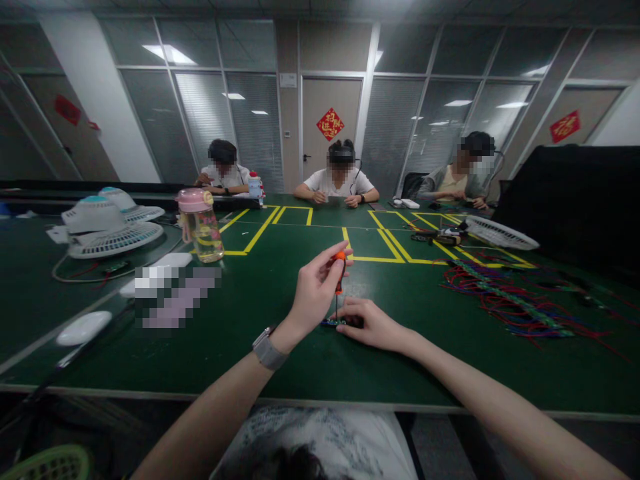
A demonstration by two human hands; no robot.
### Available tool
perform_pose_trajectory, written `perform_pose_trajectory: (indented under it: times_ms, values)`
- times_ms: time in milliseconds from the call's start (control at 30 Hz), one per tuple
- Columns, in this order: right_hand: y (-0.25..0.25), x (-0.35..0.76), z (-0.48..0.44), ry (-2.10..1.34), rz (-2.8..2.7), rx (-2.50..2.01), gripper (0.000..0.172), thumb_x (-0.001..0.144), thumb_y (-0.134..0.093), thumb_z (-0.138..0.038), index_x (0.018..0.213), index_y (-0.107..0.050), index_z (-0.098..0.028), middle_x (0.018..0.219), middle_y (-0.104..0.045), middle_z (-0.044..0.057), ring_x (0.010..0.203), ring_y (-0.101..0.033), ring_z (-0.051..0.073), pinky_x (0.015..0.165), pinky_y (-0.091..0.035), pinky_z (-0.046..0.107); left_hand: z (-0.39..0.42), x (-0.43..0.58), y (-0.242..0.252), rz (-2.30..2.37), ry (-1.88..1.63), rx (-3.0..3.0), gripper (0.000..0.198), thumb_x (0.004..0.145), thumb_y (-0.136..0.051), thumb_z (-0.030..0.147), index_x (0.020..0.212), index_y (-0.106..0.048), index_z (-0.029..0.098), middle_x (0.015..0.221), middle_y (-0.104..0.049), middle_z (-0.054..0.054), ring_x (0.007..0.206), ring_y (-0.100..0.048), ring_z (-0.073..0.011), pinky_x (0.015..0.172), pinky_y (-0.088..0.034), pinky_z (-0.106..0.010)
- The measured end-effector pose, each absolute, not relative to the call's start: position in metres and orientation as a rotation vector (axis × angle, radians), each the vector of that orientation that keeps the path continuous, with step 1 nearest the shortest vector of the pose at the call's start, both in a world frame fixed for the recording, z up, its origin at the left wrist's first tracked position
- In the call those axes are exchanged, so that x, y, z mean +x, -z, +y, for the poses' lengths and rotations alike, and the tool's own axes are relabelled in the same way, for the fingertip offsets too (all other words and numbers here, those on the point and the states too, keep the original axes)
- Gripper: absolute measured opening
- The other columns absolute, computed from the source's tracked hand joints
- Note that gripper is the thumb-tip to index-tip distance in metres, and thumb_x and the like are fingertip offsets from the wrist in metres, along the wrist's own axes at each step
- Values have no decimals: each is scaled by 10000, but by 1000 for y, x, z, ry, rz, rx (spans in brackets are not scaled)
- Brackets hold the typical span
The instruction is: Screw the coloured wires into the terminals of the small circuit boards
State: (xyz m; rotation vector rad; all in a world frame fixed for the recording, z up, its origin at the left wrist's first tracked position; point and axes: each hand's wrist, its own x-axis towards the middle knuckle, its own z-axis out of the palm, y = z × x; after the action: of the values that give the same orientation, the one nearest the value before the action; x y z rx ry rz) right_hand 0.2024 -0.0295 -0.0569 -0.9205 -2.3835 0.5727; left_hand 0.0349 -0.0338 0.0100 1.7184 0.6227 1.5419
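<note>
My left hand (316, 287) is closed round the orange and black handle of a screwdriver (341, 270). The screwdriver stands upright, its thin shaft pointing down at a small circuit board (330, 323) on the green table. My right hand (367, 323) rests on the table with its fingers curled at the board's right side, thumb and fingertips on its edge. Part of the board is hidden behind my right fingers. Whether the screwdriver's tip sits in a screw is too small to tell.
Wired circuit boards (515, 300) lie to the right, near a white fan grille (503, 232). On the left stand a pink-lidded bottle (201, 227), fan parts (115, 233) and a white mouse-shaped object (84, 328). Yellow tape marks the green table (240, 367). Several people sit across it.
</note>
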Motion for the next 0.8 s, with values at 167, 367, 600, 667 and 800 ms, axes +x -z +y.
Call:
perform_pose_trajectory:
  times_ms: [167,367,600,667,800]
  values:
    - [59,203,-33,-587,-2314,-907,259,779,-652,-156,1034,-615,-172,766,-558,-13,640,-509,116,603,-429,237,-32,32,-10,740,-1677,1922,229,812,-687,245,1039,-706,220,991,-636,-45,903,-624,-147,774,-530,-240]
    - [61,206,-36,-631,-2205,-898,190,755,-665,-128,912,-573,-183,821,-647,6,727,-603,134,670,-487,244,-28,30,-9,660,-1586,1815,308,934,-484,239,1194,-648,216,1212,-623,-78,1081,-618,-180,870,-535,-280]
    - [65,209,-33,-453,-2234,-787,93,814,-663,-169,869,-733,-194,824,-742,51,778,-667,173,745,-534,300,-29,30,-12,717,-1562,1727,288,837,-638,224,1119,-673,175,1078,-695,-73,887,-683,-160,739,-576,-249]
    - [66,209,-33,-430,-2231,-721,102,824,-657,-166,864,-744,-202,831,-756,50,790,-676,176,754,-543,305,-28,29,-12,755,-1620,1781,257,807,-674,208,1064,-693,197,1010,-683,-47,855,-664,-139,684,-560,-214]
    - [67,208,-33,-376,-2240,-660,122,842,-643,-170,877,-755,-204,853,-760,61,795,-680,178,730,-556,303,-27,28,-11,796,-1700,1862,255,772,-725,211,1025,-702,237,970,-623,-17,865,-623,-117,672,-526,-182]
